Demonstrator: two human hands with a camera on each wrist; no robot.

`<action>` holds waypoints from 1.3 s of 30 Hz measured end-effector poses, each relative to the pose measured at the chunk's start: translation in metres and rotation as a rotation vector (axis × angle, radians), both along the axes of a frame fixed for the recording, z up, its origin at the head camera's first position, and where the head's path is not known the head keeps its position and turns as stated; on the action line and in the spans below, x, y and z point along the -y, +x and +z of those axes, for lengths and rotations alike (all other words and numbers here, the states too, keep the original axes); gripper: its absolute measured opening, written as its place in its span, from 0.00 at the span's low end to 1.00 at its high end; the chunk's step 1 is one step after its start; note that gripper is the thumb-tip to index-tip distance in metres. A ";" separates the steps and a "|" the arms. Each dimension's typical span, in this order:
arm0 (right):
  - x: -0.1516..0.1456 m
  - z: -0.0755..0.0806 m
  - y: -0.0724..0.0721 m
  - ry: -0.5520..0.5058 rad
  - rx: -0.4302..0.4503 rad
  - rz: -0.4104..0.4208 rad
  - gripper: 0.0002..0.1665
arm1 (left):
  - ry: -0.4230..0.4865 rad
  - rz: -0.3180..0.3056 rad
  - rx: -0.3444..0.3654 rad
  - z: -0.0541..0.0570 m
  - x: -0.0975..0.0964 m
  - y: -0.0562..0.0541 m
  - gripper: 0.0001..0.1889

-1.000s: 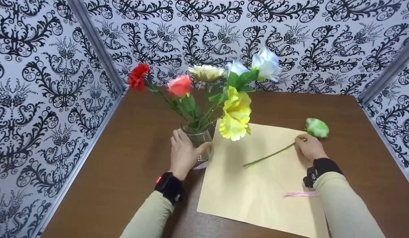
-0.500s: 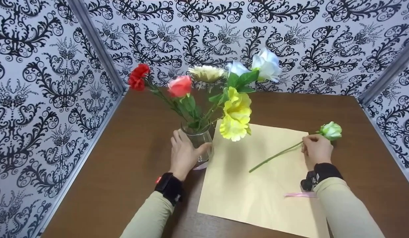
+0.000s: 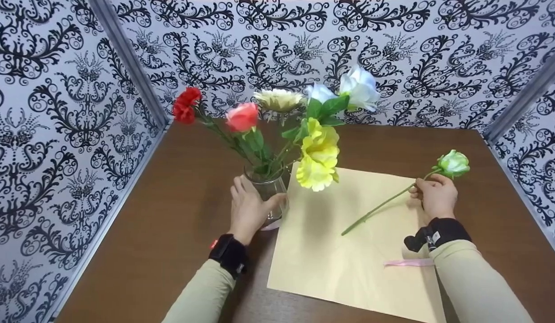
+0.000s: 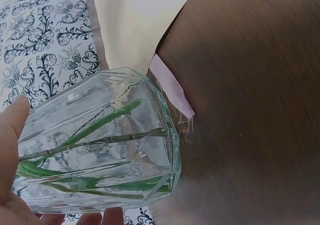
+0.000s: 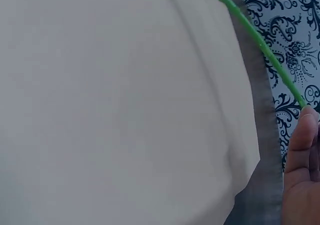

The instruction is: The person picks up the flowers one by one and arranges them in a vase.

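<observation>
A glass vase (image 3: 269, 190) stands on the table with several flowers in it, their stems visible through its wall in the left wrist view. My left hand (image 3: 249, 208) holds the vase, thumb on one side and fingers round the other. Between thumb and fingers, my right hand (image 3: 439, 196) pinches the stem of a pale green rose (image 3: 454, 163). Its green stem (image 5: 265, 47) slants down to the left above a sheet of beige paper (image 3: 349, 264). The rose's head lies just beyond the fingers.
A pink ribbon (image 3: 407, 262) lies on the paper near my right sleeve. Another pink ribbon end (image 4: 172, 87) shows by the vase's base. A yellow flower (image 3: 319, 154) leans out over the paper. Patterned walls (image 3: 277, 49) enclose the brown table (image 3: 170, 215).
My right hand has moved to the right with the rose, and its flower head has risen and swung right. The left hand and vase stay in place.
</observation>
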State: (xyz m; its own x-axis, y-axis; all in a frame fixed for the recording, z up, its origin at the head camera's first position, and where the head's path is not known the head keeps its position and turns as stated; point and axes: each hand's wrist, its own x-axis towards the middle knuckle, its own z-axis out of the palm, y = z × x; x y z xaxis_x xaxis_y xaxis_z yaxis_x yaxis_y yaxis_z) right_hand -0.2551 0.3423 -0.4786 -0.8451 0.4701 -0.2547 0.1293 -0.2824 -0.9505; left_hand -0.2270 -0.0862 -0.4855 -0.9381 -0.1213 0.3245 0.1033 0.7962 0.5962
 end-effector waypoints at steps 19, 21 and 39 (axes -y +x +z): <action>0.009 0.029 -0.001 0.008 -0.279 -0.038 0.10 | -0.059 -0.005 -0.040 0.000 0.002 0.000 0.55; 0.011 0.033 -0.001 0.009 -0.310 -0.029 0.10 | -0.055 -0.002 -0.039 0.001 0.002 0.000 0.55; 0.034 0.060 0.006 0.106 -0.490 0.079 0.14 | -0.050 0.000 -0.031 0.000 0.001 0.000 0.54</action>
